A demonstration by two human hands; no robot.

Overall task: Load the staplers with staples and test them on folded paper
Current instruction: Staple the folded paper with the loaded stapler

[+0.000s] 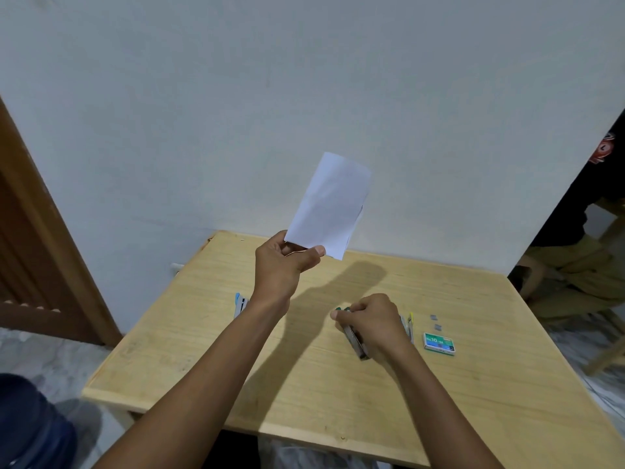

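Where the right hand (370,319) rests on the worktop (304,384), its fingers (351,311) are curled round a green stapler (354,338) lying there. Just to its right lie a yellow stapler (410,324) and a green box of staples (439,342), with two loose staple strips (436,322) beyond. A blue stapler (239,304) lies by the left wrist. Farther off, the left hand (285,262) pinches the folded paper (329,206) upright in the air.

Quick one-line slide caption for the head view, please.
Left hand holds folded paper above the table while right hand grips a green stapler.
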